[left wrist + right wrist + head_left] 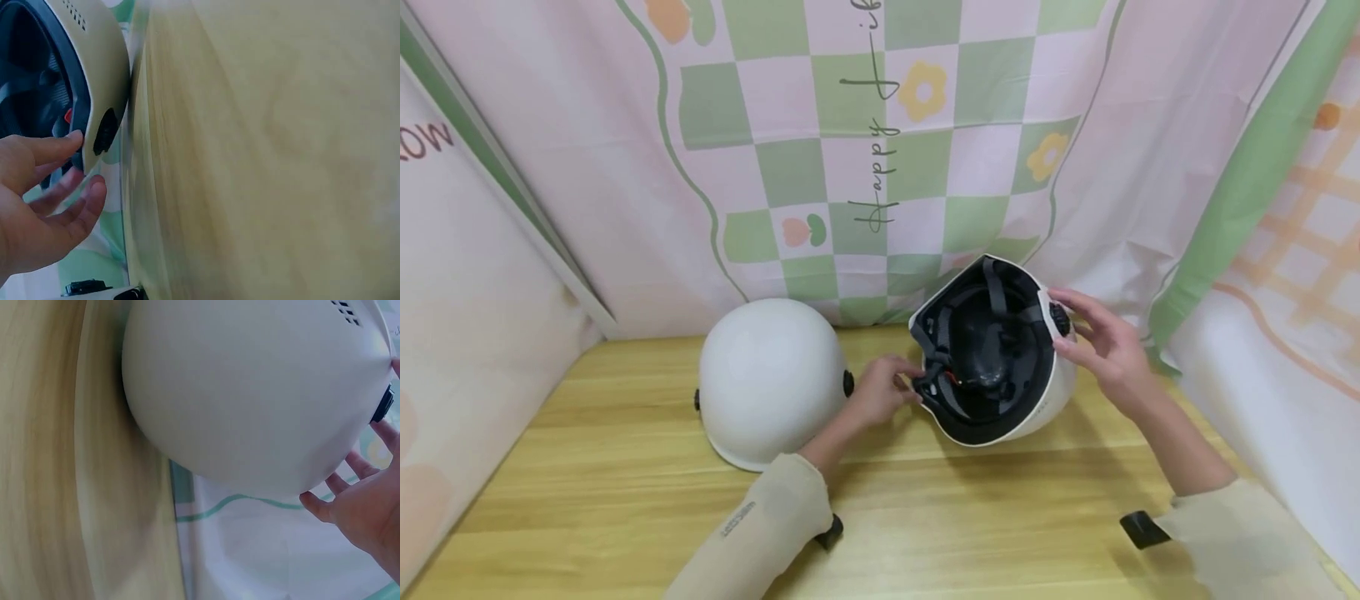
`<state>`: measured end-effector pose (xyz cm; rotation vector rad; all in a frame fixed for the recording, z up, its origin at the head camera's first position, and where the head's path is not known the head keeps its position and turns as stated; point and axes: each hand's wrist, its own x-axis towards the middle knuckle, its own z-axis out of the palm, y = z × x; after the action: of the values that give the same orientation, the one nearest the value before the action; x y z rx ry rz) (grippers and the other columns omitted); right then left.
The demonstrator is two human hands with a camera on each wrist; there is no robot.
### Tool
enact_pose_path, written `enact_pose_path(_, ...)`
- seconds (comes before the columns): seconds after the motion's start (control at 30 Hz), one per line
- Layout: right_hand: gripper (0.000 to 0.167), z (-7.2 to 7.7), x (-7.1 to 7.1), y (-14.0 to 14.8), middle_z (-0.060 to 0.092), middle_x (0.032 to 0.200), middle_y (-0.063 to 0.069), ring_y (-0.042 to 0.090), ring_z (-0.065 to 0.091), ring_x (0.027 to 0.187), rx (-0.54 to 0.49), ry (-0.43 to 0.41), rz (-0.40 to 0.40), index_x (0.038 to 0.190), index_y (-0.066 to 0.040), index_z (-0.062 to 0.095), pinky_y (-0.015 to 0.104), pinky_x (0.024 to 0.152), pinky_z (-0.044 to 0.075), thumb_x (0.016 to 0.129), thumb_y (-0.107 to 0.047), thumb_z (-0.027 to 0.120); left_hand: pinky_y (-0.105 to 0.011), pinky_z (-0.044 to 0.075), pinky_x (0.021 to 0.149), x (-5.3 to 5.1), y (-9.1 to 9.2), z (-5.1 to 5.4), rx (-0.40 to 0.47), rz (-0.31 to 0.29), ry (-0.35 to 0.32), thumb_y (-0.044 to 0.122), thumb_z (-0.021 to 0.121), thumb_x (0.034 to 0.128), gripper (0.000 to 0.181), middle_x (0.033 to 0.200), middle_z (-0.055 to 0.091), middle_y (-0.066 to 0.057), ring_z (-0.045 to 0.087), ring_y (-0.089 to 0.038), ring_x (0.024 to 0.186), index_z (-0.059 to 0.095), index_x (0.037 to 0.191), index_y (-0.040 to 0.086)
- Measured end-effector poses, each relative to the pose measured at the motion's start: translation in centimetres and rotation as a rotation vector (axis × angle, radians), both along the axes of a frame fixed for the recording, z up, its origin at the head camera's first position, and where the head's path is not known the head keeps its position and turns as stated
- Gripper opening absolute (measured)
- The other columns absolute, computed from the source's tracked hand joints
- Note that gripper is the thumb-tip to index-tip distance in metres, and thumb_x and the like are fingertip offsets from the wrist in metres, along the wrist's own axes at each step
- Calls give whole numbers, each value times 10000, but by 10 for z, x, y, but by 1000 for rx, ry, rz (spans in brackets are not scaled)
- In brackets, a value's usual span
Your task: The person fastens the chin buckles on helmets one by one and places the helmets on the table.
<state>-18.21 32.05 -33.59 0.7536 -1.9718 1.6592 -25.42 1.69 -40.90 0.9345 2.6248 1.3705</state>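
Observation:
A white helmet (1052, 400) with a black lining stands tilted on the table, its opening facing me and dark straps inside. My right hand (1108, 358) holds its right side, thumb at the rim beside a black round fitting; in the right wrist view, fingertips touch the smooth shell (250, 400). At the left edge my left hand (883, 390) grips the rim, thumb and fingers on either side of it. A red bit (68, 115) shows inside the helmet in the left wrist view. A second white helmet (771, 375) sits dome up, left of my left hand.
Both helmets are on a wood-grain table (625, 500). Behind them hangs a curtain (850, 167) with green checks, close to the tilted helmet's back. Light fabric panels close off the left and right sides.

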Motion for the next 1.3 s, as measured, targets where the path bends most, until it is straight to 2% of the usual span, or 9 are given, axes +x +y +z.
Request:
enact_pose_path(0.17, 546, 5, -2, -7, 542, 1476, 27, 52, 468, 1346, 208, -20, -164, 1419, 70, 565, 126, 1056, 404, 887, 158, 655, -213, 562, 710, -1, 4, 0, -52, -8, 5, -65, 801, 848, 293, 958, 720, -160, 726, -225, 818, 760, 1138, -65)
enact_pose_path(0.23, 542, 6, -3, -9, 522, 1490, 41, 36, 440, 1362, 254, -34, -202, 1431, 40, 570, 115, 1049, 400, 904, 108, 675, -213, 567, 711, -1, 4, 0, -50, -11, -8, -68, 797, 851, 285, 932, 747, -160, 737, -225, 814, 759, 1133, -70)
enact_pose_path(0.43, 554, 5, -6, -8, 508, 1476, -4, 63, 423, 1367, 224, -60, -189, 1454, 17, 563, 134, 1025, 400, 914, 109, 647, -202, 555, 712, -2, 2, 7, -83, -67, -62, 15, 788, 897, 307, 985, 758, -157, 731, -207, 833, 739, 1189, -67)
enact_pose_path(0.6, 545, 3, -6, -7, 519, 1472, -34, 82, 413, 1381, 198, -43, -163, 1446, 29, 566, 154, 1027, 397, 913, 132, 610, -254, 540, 747, 0, 2, 27, -134, -78, -62, 117, 727, 970, 303, 1017, 735, -118, 674, -182, 856, 717, 1224, -48)
enact_pose_path(0.73, 523, 1, -7, -7, 548, 1463, -1, 98, 459, 1350, 132, -19, -123, 1415, 91, 561, 155, 1021, 415, 898, 168, 579, -249, 547, 775, 6, 10, 51, -47, -52, -9, 150, 700, 1002, 254, 1024, 738, -72, 672, -147, 871, 723, 1206, 0)
enact_pose_path(0.87, 510, -4, -8, -6, 570, 1449, 51, 120, 507, 1312, 51, 2, -78, 1382, 154, 547, 166, 1018, 428, 874, 201, 556, -214, 544, 774, 16, 24, 77, 107, -74, 61, 141, 694, 1009, 232, 1030, 749, -67, 686, -125, 874, 723, 1213, 34)
enact_pose_path(0.97, 496, -6, -9, -6, 591, 1420, 41, 123, 520, 1299, 27, 12, -75, 1364, 172, 548, 169, 1022, 429, 869, 207, 553, -204, 542, 780, 20, 36, 92, 205, -101, 85, 112, 690, 1007, 276, 1052, 734, -91, 688, -133, 882, 685, 1270, 29)
enact_pose_path(1.1, 478, -8, -10, -6, 616, 1373, -2, 115, 530, 1283, 19, 20, -88, 1343, 175, 563, 170, 1023, 430, 866, 206, 550, -194, 539, 814, 21, 50, 103, 266, -100, 70, 116, 679, 1010, 395, 1112, 717, -102, 691, -128, 925, 600, 1392, 55)
enact_pose_path(1.3, 461, -10, -10, -5, 621, 1364, 8, 116, 535, 1282, 6, 28, -91, 1325, 210, 546, 168, 1021, 431, 865, 212, 539, -185, 527, 842, 22, 67, 111, 279, -86, 69, 178, 660, 1029, 475, 1142, 736, -100, 693, -113, 918, 526, 1483, 142)
